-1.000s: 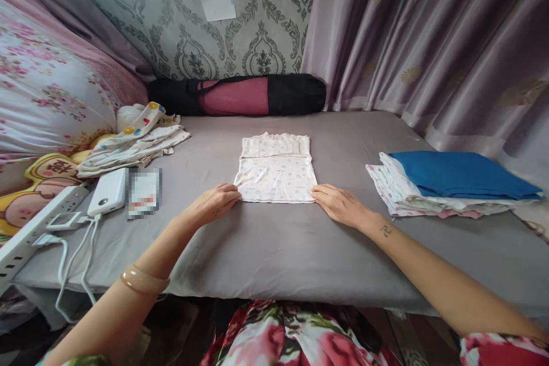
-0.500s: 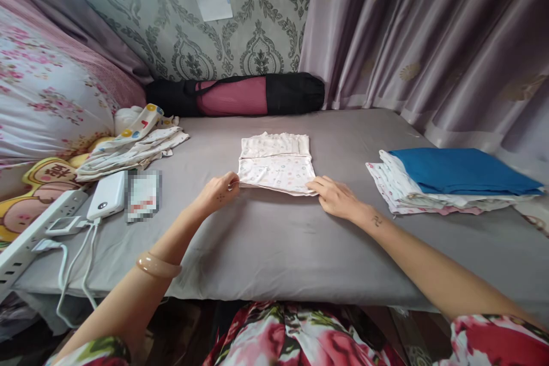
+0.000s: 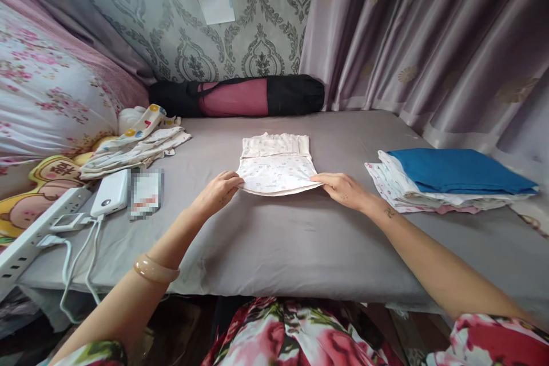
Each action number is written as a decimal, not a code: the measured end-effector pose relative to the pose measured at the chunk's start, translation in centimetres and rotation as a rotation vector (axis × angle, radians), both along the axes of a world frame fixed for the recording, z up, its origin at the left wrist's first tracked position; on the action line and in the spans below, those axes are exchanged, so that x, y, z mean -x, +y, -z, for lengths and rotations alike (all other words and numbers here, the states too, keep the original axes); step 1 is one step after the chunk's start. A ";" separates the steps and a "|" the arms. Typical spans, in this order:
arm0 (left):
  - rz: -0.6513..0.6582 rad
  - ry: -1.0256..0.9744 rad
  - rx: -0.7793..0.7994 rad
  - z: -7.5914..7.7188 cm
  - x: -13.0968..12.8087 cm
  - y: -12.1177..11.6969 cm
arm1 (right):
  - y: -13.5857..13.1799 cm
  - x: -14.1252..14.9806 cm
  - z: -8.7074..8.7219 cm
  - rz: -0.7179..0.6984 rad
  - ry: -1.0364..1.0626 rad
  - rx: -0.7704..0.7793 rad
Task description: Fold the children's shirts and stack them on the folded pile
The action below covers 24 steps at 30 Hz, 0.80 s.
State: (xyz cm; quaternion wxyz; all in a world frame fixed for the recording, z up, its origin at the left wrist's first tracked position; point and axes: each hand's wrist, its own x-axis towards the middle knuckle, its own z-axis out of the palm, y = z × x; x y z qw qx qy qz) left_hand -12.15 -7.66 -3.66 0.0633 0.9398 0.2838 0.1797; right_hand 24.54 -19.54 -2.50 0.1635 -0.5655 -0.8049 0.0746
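Observation:
A small white garment with a fine pastel print [image 3: 277, 171] lies partly folded in front of me, its gathered far part flat on the grey sheet. My left hand [image 3: 223, 187] pinches its near left corner. At the near right corner, the fingers of my right hand [image 3: 342, 187] are closed on the same cloth. Between the two hands the near edge is lifted a little and sags in a shallow curve. The fingertips under the cloth are hidden.
A stack of folded clothes with a blue piece [image 3: 463, 170] on top lies to the right. On the left are loose printed clothes [image 3: 141, 146], a white power bank [image 3: 110, 191], a power strip [image 3: 40, 234] and cables. A black and pink rolled bag [image 3: 234, 96] rests against the wall.
The near edge of the garment has been raised slightly and now bows between my hands. My right hand has shifted a little outward to the right, still gripping its corner.

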 end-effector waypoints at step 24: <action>-0.596 -0.248 0.438 -2.5 -4.5 4.4 | 7.5 -1.4 -0.5 0.356 0.142 -0.029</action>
